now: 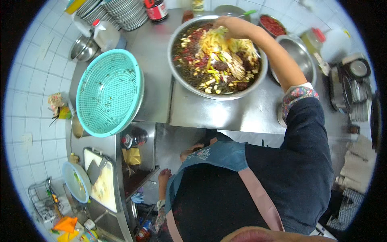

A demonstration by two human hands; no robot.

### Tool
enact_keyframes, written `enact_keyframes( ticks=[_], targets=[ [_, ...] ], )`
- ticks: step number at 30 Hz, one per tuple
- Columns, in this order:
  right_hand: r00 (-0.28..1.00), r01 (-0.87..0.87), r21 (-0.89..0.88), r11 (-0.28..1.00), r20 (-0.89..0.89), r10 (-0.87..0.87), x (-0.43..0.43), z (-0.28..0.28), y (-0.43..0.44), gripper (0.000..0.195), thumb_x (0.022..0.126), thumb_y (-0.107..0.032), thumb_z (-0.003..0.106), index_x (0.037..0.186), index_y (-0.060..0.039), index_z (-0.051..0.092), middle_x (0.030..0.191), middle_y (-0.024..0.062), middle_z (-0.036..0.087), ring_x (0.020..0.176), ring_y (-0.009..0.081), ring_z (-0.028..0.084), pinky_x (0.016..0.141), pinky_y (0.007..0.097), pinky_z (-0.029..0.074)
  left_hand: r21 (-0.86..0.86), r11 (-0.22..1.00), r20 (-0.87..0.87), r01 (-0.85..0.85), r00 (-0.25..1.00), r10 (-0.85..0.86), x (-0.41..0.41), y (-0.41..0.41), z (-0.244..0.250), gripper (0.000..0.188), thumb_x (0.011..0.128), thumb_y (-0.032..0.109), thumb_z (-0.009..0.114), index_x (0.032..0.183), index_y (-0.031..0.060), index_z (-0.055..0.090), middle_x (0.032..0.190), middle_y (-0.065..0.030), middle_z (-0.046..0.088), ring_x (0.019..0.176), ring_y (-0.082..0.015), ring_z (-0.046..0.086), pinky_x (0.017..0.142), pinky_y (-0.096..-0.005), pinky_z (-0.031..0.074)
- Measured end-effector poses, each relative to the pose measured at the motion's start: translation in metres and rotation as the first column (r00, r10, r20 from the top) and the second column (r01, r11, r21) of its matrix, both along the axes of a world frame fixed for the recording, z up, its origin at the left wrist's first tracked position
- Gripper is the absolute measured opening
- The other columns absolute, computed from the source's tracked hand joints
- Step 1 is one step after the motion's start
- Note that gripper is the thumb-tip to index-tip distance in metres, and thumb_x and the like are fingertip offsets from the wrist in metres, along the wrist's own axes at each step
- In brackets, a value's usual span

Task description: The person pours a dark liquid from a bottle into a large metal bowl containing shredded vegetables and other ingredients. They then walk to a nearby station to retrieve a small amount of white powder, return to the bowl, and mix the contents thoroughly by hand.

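Observation:
A wide stainless steel basin (218,97) stands on the metal counter, filled with dark shredded food, red chopped pieces, pale slices and a yellow shredded heap (211,42). Over its far right part, my right hand (231,26) is bent down with its fingers at the yellow heap. Blur and the food hide the fingertips, so whether they grip anything is unclear. My left hand (165,174) hangs low at my side, away from the counter, with its fingers curled. Nothing can be seen in it.
A turquoise colander (107,93) sits left of the basin. Behind are stacked plates (128,13), a plastic jug (105,34) and a bowl of red paste (273,25). An empty steel bowl (297,57) stands right. Lower left, a cleaver (96,171) lies on a cutting board (102,189).

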State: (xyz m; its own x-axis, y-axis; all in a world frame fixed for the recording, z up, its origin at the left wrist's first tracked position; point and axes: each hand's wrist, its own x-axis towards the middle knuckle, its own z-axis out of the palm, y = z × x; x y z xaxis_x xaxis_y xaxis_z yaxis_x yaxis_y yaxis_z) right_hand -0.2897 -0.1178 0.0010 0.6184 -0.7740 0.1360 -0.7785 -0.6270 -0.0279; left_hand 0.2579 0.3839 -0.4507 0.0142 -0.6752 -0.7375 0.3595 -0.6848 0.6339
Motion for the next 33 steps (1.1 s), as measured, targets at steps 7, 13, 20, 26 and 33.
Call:
enact_keyframes(
  ticks=[7,13,20,26,33],
  targets=[
    [0.761,0.378,0.036,0.925,0.557,-0.332,-0.002,0.082,0.008,0.019,0.076,-0.017,0.063,0.074,-0.0051,0.049,0.069,0.0021,0.054,0.065,0.0131,0.053,0.062,0.0283,0.046,0.126,0.981,0.490,0.148,0.851,-0.191,-0.077,-0.093,0.158,0.032,0.078,0.020,0.062,0.104,0.0020,0.054,0.079,-0.0049,0.058,0.067,-0.0115,0.053,0.056,-0.0246,0.044],
    [0.977,-0.011,-0.033,0.999,0.212,0.018,0.020,0.025,0.035,0.026,0.066,-0.003,0.064,0.088,-0.0061,0.051,0.100,0.0106,0.055,0.104,0.0251,0.050,0.090,0.0338,0.039,0.003,0.983,0.444,0.185,0.880,-0.167,-0.092,-0.119,0.172,0.036,0.078,0.022,0.062,0.106,0.0011,0.054,0.088,-0.0064,0.059,0.073,-0.0118,0.054,0.060,-0.0242,0.044],
    [0.711,0.295,-0.017,0.955,0.672,-0.207,0.024,0.076,0.062,0.016,0.078,-0.012,0.057,0.073,-0.0040,0.045,0.063,0.0016,0.043,0.064,0.0108,0.043,0.061,0.0275,0.039,-0.181,0.940,0.485,0.288,0.858,-0.170,-0.084,-0.180,0.229,0.034,0.081,0.021,0.059,0.109,0.0026,0.052,0.090,-0.0027,0.057,0.078,-0.0112,0.053,0.065,-0.0234,0.043],
    [0.960,0.086,-0.017,0.996,0.268,-0.078,0.051,0.037,0.079,0.035,0.065,0.000,0.065,0.095,-0.0051,0.048,0.110,0.0112,0.048,0.104,0.0287,0.048,0.090,0.0341,0.038,-0.229,0.944,0.392,0.236,0.910,-0.132,-0.065,-0.202,0.273,0.036,0.081,0.024,0.059,0.109,0.0031,0.052,0.093,-0.0040,0.058,0.080,-0.0120,0.054,0.067,-0.0243,0.044],
    [0.861,0.306,-0.288,0.907,0.491,-0.134,0.042,0.096,0.081,0.012,0.077,-0.001,0.052,0.089,-0.0028,0.050,0.082,0.0075,0.052,0.075,0.0170,0.050,0.067,0.0289,0.042,-0.334,0.917,0.305,0.220,0.945,-0.115,-0.032,-0.208,0.268,0.035,0.080,0.024,0.060,0.108,0.0040,0.052,0.090,-0.0029,0.057,0.080,-0.0125,0.054,0.069,-0.0251,0.045]
  ],
)
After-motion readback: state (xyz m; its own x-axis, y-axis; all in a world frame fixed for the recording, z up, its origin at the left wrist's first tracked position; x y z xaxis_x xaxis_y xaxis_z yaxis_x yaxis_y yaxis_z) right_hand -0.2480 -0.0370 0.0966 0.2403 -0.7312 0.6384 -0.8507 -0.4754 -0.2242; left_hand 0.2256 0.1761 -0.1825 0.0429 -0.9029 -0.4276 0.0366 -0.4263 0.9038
